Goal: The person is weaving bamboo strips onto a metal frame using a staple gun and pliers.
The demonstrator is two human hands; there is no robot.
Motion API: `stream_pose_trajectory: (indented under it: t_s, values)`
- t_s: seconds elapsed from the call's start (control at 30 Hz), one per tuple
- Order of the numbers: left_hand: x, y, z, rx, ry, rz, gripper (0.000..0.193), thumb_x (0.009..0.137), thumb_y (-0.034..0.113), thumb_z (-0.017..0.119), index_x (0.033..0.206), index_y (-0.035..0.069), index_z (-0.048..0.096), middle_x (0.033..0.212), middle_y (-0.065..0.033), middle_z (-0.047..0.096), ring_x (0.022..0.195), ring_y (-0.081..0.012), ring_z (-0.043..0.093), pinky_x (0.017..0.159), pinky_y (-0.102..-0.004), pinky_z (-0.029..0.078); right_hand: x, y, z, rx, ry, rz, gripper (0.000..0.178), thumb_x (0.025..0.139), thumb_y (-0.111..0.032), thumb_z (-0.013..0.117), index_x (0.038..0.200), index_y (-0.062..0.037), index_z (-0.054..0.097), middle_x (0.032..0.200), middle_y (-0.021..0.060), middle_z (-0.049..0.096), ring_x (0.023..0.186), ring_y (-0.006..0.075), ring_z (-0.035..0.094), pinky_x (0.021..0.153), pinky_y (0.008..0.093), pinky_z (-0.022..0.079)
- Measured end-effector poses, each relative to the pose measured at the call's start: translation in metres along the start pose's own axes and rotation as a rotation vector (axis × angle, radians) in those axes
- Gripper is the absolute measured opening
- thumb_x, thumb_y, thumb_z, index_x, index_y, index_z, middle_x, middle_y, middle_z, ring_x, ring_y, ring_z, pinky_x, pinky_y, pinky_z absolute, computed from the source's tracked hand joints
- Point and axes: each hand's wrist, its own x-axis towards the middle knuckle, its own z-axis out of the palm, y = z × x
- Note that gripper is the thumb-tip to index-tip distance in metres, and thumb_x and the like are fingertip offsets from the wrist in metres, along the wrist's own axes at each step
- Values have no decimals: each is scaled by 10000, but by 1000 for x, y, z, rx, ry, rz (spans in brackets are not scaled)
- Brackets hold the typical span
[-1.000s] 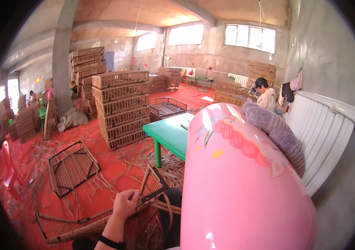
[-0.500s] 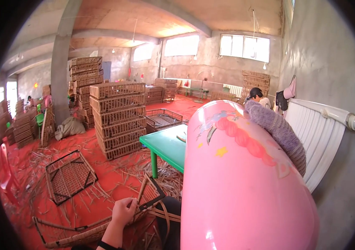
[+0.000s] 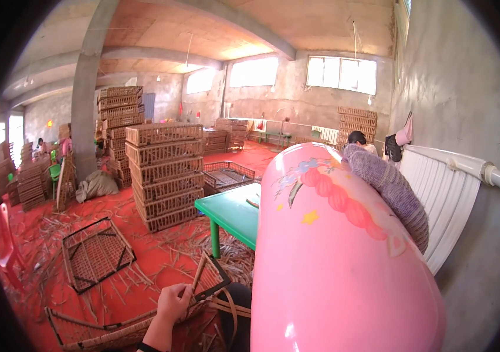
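My left hand (image 3: 173, 302) reaches in from the lower edge, with a dark band at its wrist. Its fingers are closed on the rim of a woven wicker frame (image 3: 109, 337) with dark edging, which lies low in front of me. A corner panel of lattice (image 3: 212, 277) with a black edge rises beside the fingertips. Loose pale cane strips (image 3: 230, 307) curl just right of the hand, across my dark-clad leg. A large glossy pink object (image 3: 343, 276) with cartoon prints covers the right foreground. My right hand is not seen.
A green table (image 3: 226, 205) stands ahead, behind it a flat crate (image 3: 226, 175). Tall crate stacks (image 3: 165, 170) rise centre-left. Another woven frame (image 3: 97, 253) lies on the red floor among cane scraps. A knitted purple-grey roll (image 3: 387, 190) borders the pink object; a white radiator (image 3: 437, 193) lines the wall.
The view has shifted slightly, so the room sits a little lower in the picture. My left hand keeps its hold on the frame, nearly unmoved.
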Motion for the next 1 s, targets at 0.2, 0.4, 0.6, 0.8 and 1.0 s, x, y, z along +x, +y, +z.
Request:
stream_pose_trajectory:
  t_s: [0.2, 0.4, 0.6, 0.8, 1.0]
  values:
    - [-1, 7, -3, 22, 2, -3, 313, 903, 297, 579, 841, 9, 685, 743, -186, 649, 703, -326, 653, 634, -383, 494, 8, -5, 1, -21, -29, -75, 492, 925, -278, 560, 1349, -53, 452, 1357, 140, 497, 1244, 287, 496, 1071, 449, 395]
    - [0, 3, -1, 18, 29, 64, 309, 903, 290, 578, 840, 7, 686, 751, -192, 650, 715, -340, 653, 638, -394, 496, 15, -12, 3, -43, -57, -145, 483, 925, -264, 562, 1344, -50, 456, 1354, 142, 499, 1242, 284, 497, 1070, 442, 396]
    - [1, -1, 1, 1, 42, 69, 303, 900, 286, 582, 857, 5, 687, 760, -194, 652, 725, -343, 654, 641, -394, 499, 22, -22, 5, -67, -85, -212, 473, 925, -250, 565, 1339, -47, 461, 1350, 143, 501, 1241, 281, 499, 1070, 435, 397]
    - [0, 4, -2, 16, 35, 45, 304, 899, 287, 587, 869, 1, 687, 765, -192, 655, 724, -341, 655, 643, -383, 501, 30, -34, 8, -91, -110, -276, 464, 925, -236, 567, 1335, -44, 465, 1347, 144, 503, 1240, 278, 500, 1069, 429, 399]
    - [1, 0, -1, 9, 40, 59, 306, 899, 289, 589, 865, 0, 686, 759, -191, 654, 722, -341, 655, 635, -383, 499, 36, -48, 12, -112, -135, -341, 454, 925, -221, 569, 1330, -41, 470, 1343, 146, 505, 1239, 275, 501, 1069, 422, 400]
